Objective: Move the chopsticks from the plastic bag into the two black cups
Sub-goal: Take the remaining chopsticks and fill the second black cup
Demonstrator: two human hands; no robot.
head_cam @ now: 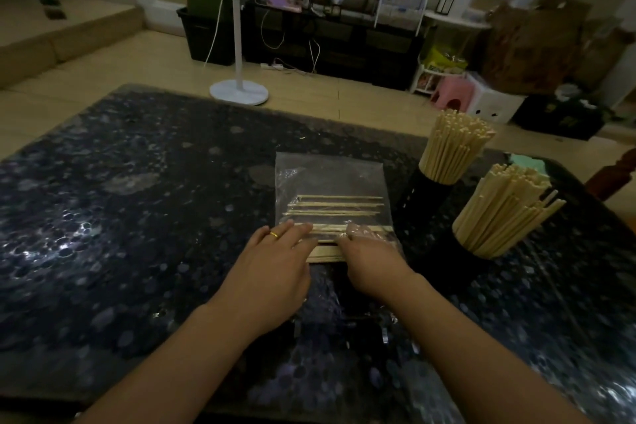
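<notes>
A clear plastic bag point(328, 179) lies flat on the dark speckled table point(137, 200), with several pale wooden chopsticks point(339, 206) lying crosswise inside it. My left hand point(272, 262), with a gold ring, rests on the bag's near left edge over a bundle of chopsticks. My right hand point(370, 256) has its fingers inside the bag's near opening, on the same bundle. To the right stand two black cups, the far cup point(418, 198) and the near cup point(463, 251), each packed with upright chopsticks.
The table's far edge runs just beyond the bag; a white fan stand point(239, 93) is on the floor behind it. A dark wooden chair top point(619, 169) shows at the right edge, and something green point(526, 162) lies behind the cups.
</notes>
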